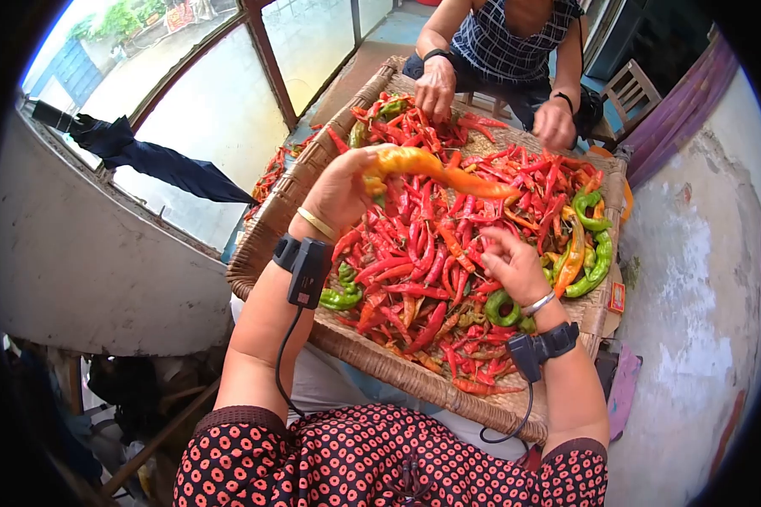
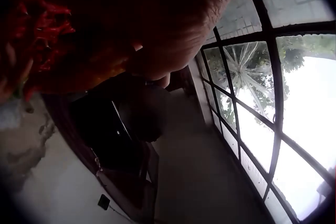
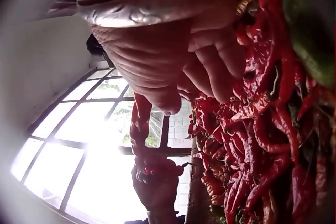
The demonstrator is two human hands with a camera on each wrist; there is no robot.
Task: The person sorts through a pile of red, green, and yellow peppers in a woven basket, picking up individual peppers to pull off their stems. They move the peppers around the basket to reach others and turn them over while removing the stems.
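My left hand [image 1: 338, 193] grips the thick end of a long orange-yellow pepper [image 1: 448, 176], raised over the pile, its tip pointing right. The same hand [image 3: 157, 184] shows in the right wrist view, the pepper [image 3: 140, 124] rising from it. Lower and to the right, my right hand [image 1: 520, 270] hovers over the red peppers [image 1: 414, 249] with loosely bent fingers and nothing in them. The pile lies in a woven tray [image 1: 355, 348]. Dark in the left wrist view, the left hand [image 2: 176, 29] hides most of what it holds.
Across the tray sits another person, one hand [image 1: 435, 89] at the peppers, the other [image 1: 554, 125] near the far edge. Green peppers [image 1: 598, 266] line the right side. A folded umbrella [image 1: 165, 165] leans by the window; a wall [image 1: 689, 279] stands at right.
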